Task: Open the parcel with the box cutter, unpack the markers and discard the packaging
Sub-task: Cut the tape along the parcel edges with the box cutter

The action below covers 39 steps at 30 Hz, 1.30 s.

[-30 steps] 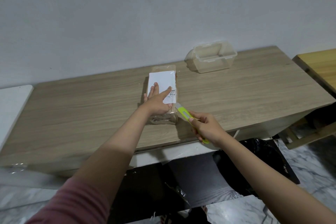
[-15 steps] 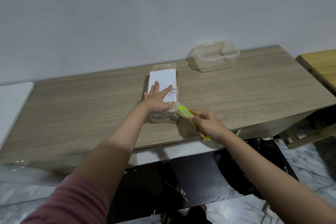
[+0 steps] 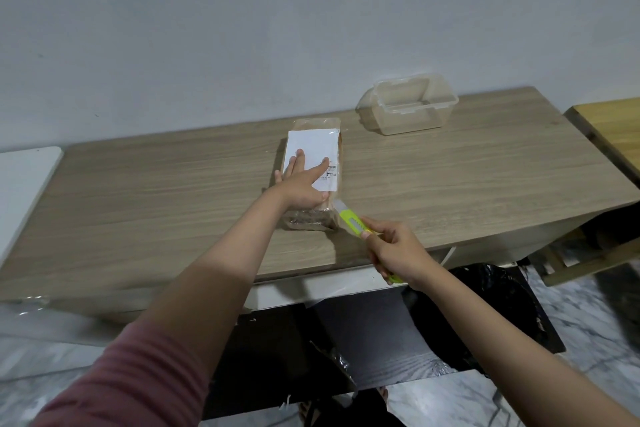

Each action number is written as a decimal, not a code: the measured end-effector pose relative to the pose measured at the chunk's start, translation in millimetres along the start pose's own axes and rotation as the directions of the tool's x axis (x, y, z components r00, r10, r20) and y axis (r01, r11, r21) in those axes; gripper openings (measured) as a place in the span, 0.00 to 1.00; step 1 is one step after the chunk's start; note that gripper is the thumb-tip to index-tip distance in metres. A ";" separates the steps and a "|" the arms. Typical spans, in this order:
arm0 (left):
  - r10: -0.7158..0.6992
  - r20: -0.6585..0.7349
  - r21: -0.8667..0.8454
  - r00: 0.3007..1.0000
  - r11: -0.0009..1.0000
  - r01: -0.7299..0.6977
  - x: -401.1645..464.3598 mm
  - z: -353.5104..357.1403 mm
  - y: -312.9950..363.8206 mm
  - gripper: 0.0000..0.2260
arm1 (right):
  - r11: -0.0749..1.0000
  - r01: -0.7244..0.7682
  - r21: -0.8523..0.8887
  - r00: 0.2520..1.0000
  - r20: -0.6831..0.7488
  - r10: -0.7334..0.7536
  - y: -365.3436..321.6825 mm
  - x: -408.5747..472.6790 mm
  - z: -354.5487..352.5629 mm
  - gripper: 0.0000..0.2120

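Left hand point(image 3: 304, 189) presses flat on the parcel point(image 3: 313, 163); right hand point(image 3: 394, 251) grips the cutter point(image 3: 351, 220) at its near-right corner.

Light: dim, even and cool.
Shadows: soft, falling toward the viewer under the forearms.
Distortion: wide-angle bowing of the table point(image 3: 485, 184) edges.
Blur: frame margins softened, the floor smeared.

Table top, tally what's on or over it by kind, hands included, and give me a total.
Parcel: 1
Box cutter: 1
Clear tub: 1
Hands: 2, left hand pressing the parcel, right hand holding the box cutter
Total: 5
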<state>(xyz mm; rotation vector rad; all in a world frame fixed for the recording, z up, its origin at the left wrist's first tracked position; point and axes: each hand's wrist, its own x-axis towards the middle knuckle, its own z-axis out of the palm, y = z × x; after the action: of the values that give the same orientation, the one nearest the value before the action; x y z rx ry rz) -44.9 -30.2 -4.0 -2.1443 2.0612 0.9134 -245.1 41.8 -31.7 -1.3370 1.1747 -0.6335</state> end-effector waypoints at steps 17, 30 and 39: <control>-0.016 -0.005 0.010 1.000 1.000 0.016 -2.0 0.7 4.7 0.31 | 0.995 -0.045 0.089 0.999 -0.026 0.047 -1.2 -13.7 6.1 0.18; -0.049 -0.057 -0.069 0.997 0.997 0.046 1.1 4.2 5.9 0.31 | 0.977 -0.044 0.207 0.984 -0.160 0.078 3.1 -17.0 33.0 0.17; -0.145 -0.154 0.044 0.977 0.987 0.153 7.3 1.7 0.2 0.35 | 0.966 -0.107 0.234 0.985 -0.107 0.135 -14.1 12.9 8.5 0.14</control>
<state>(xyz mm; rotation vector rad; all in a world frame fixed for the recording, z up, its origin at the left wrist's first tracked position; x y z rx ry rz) -46.2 -36.1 -8.4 -2.3663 1.9274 0.6897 -229.4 30.9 -23.4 -1.0364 1.2321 -0.7455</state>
